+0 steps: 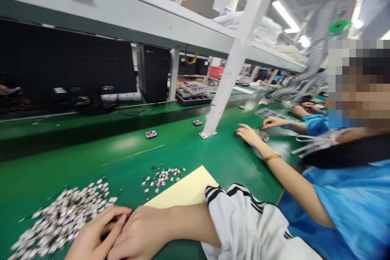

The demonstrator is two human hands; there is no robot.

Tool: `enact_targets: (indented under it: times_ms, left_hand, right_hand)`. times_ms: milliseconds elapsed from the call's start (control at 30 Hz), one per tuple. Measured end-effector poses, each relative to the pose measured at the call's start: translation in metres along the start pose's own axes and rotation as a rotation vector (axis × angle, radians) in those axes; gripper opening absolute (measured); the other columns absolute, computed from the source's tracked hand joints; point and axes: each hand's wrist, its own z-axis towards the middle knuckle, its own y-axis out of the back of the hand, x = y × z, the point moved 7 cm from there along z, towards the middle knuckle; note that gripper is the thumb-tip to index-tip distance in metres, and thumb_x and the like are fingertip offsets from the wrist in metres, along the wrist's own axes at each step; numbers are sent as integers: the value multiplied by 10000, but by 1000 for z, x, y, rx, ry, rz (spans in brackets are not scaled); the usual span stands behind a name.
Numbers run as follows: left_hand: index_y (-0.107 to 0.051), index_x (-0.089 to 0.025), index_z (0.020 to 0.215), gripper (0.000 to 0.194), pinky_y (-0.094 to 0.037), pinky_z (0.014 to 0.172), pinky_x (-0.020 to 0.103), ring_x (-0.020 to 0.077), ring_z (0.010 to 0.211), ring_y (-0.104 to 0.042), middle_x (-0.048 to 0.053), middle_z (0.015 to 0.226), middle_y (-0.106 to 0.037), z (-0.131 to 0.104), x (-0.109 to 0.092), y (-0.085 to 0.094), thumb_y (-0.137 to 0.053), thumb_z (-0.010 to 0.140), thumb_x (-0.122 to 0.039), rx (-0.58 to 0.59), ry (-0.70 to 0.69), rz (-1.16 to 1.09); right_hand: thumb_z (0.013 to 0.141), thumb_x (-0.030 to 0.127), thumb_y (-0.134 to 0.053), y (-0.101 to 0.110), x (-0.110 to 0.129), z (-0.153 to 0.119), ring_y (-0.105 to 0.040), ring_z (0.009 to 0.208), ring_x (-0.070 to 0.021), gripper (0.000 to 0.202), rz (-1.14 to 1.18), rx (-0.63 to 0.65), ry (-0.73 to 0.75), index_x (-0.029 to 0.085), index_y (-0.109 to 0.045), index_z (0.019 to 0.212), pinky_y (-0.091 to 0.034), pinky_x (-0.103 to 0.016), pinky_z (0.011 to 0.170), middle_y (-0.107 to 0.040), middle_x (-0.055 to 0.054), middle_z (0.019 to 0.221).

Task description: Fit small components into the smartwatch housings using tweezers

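My left hand (pixel 96 233) and my right hand (pixel 141 233) meet at the lower edge of the view, pressed against each other. The left fingers curl in toward the right hand, and the right hand is closed with its back up. Whatever they pinch, if anything, is hidden between them. Just left of them spreads a large pile of small pale rectangular parts (pixel 68 215), some with thin tails. A smaller scatter of such parts (pixel 163 176) lies beyond. Under my right forearm rests a yellow sheet of paper (pixel 190 187).
A white slanted post (pixel 228 65) stands on the green bench (pixel 128 174). Two small dark-rimmed pieces (pixel 151 134) lie farther back, near a dark monitor (pixel 67 61) and stacked trays (pixel 193 93). At right, a co-worker's arm (pixel 286 174) reaches toward another pile of parts (pixel 261 135).
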Motion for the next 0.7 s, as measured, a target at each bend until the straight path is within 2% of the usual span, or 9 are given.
enact_targets:
  times_ms: [100,133,200,300,333,400,500,600,700]
  left_hand:
    - [-645,-191,737,238,-523,628,210,168,685,-618,37,736,-657,-2,-14,-6,-485,679,-357,85,32,-82]
    - [-638,-179,744,234,-520,638,218,167,699,-612,45,749,-650,-3,-18,-7,-469,701,-336,91,44,-98]
    - [-627,-166,763,238,-510,645,219,161,717,-601,57,775,-632,-4,-21,-7,-439,745,-310,76,59,-110]
    - [-613,-160,775,236,-494,627,194,141,718,-589,61,791,-609,-6,-20,-9,-418,784,-292,69,66,-120]
    - [-610,-161,772,233,-489,621,186,134,714,-584,59,789,-604,-6,-19,-10,-415,791,-288,68,67,-117]
    - [-606,-164,777,229,-484,619,177,123,712,-577,55,795,-597,-8,-16,-11,-409,800,-279,70,72,-111]
    - [-604,-169,802,229,-482,629,174,115,714,-574,53,817,-592,-8,-13,-12,-398,811,-269,79,65,-102]
    - [-601,-168,810,230,-479,641,174,114,728,-573,52,824,-590,-8,-14,-12,-392,818,-263,89,55,-95]
    - [-600,-161,807,227,-477,639,174,117,739,-572,51,818,-591,-7,-17,-11,-392,818,-252,90,56,-77]
  right_hand:
    - [754,316,-600,38,11,-20,-456,449,-44,223,86,-309,-3,158,-553,603,-356,-136,444,-476,63,463]
    - [773,308,-585,61,10,-40,-417,396,-37,246,93,-420,-13,154,-540,587,-349,-123,414,-453,61,439]
    - [845,388,-490,108,-8,-96,-434,414,-68,272,21,-500,-46,188,-575,681,-370,-155,407,-490,31,499]
    - [889,413,-390,169,-73,-205,-361,355,-104,311,-43,-562,-70,273,-574,682,-293,-216,313,-436,18,469]
    - [880,428,-398,181,-100,-241,-365,361,-109,284,-222,-595,-148,311,-575,692,-278,-230,300,-441,13,487]
    - [853,419,-446,188,-149,-298,-353,363,-130,238,-298,-630,-238,320,-578,682,-227,-280,282,-447,-12,508]
    - [869,450,-364,171,-185,-339,-316,346,-145,321,-358,-640,-293,339,-577,656,-203,-305,280,-431,-28,496]
    - [854,464,-364,158,-192,-343,-341,360,-159,341,-338,-655,-338,324,-582,632,-226,-313,290,-425,-38,484]
    - [829,456,-417,165,-187,-332,-319,331,-151,354,-182,-649,-326,303,-550,538,-219,-306,285,-340,-18,397]
